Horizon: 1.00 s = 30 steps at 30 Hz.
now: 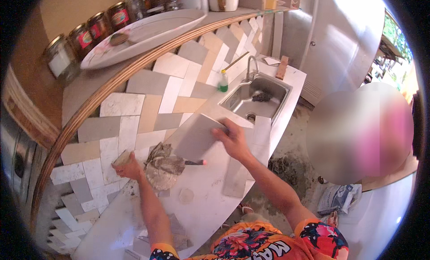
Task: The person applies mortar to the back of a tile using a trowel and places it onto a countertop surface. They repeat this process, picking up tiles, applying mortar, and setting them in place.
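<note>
- The grey tile (195, 139) is over the tabletop (210, 184), between the tiled wall and the near corner of the sink; I cannot tell if its lower edge is touching the surface.
- The right hand (232, 139) has its grip closed on this tile, at the upper right edge, with the thumb on the face.
- The left hand (128, 166) is just beside the wall, and its grip is grasping a small pale piece (121, 159); its material is not clear to me.
- Between the two hands lies a crumpled plastic bag (162, 163), brownish and dirty. A dark handle with a pink end (195, 162) is showing just beside it, partly under the grey tile.
- Nearer to the person, a round pale disc (186, 196) rests on the tabletop.
- Pale loose tiles (236, 179) lie along the front edge of the tabletop.
- The wall tiles (150, 110) are white, grey and beige, set in slanting rows.
- Farther away there is the metal sink (274, 103) with a dark lump (261, 97) inside, a curved faucet (253, 65) and a green bottle (223, 84).
- Above, the shelf carries a large oval platter (156, 33) and glass jars (62, 58).
- On the floor at right lies a printed sack (339, 199).
</note>
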### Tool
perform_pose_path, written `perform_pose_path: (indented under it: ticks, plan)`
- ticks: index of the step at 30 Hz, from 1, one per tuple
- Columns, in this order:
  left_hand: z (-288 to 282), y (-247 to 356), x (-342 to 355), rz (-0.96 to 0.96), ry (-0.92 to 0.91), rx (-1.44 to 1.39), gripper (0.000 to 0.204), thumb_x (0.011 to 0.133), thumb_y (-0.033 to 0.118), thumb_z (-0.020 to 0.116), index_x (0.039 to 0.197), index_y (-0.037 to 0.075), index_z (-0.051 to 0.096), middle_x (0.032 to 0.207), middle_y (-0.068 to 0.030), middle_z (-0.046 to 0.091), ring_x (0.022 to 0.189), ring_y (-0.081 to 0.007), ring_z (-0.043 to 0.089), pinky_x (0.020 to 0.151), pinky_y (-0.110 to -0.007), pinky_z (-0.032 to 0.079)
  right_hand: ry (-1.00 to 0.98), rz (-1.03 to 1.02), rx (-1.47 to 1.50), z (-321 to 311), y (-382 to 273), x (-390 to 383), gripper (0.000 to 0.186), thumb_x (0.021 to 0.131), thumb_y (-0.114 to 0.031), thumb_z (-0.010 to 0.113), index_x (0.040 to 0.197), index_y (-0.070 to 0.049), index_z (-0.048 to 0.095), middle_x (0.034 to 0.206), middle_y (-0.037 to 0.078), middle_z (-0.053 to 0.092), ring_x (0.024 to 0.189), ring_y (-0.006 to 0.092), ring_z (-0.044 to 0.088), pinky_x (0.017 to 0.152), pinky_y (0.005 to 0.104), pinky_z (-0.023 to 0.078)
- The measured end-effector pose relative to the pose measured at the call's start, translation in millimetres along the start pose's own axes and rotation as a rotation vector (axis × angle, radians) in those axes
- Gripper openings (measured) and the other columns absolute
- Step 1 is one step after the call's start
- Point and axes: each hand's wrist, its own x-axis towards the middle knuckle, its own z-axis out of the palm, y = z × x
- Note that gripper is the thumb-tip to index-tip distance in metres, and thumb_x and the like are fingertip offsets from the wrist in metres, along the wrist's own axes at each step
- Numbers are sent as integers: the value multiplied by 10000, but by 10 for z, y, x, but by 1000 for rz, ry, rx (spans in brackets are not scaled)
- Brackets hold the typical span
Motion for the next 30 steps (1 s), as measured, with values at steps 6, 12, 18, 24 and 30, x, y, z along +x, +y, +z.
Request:
perform_pose_path:
  ticks: [6,12,18,24,30]
  plan:
    - [-4,52,-49,33,46,-197,1193,646,477,969,1530,-31,350,1401,-272,510,1291,-468,489,1088,-585,421,67,84,-272,-785,204,-290,272,970,-242,727,1134,-26,702,939,189,736,753,258,699,710,391,543]
    - [-579,521,-154,399,172,-353,1102,651,315,945,1539,-22,386,1439,-256,490,1320,-470,446,1123,-582,388,82,78,349,-438,-187,398,292,1014,-212,701,1232,-21,661,1082,129,745,896,227,712,759,374,611]
    - [-1570,701,-194,908,-211,-379,1095,635,274,926,1556,14,392,1472,-269,415,1331,-461,405,1137,-584,380,-149,405,534,-706,434,139,446,1001,-148,704,1401,-38,542,1210,98,696,1028,244,728,844,432,661]
    - [-1715,333,-269,1084,-540,-136,1105,629,293,902,1579,67,385,1446,-206,435,1324,-444,402,1141,-573,390,-174,655,586,-451,945,-156,598,953,-76,742,1467,9,450,1140,144,688,966,249,720,829,387,647]
    - [-1917,-197,-172,1052,-554,-22,1138,601,281,926,1581,90,381,1442,-186,438,1318,-415,422,1159,-550,376,-309,390,687,-336,536,22,628,892,-25,804,1412,-49,452,1164,90,687,1059,208,701,876,389,634]
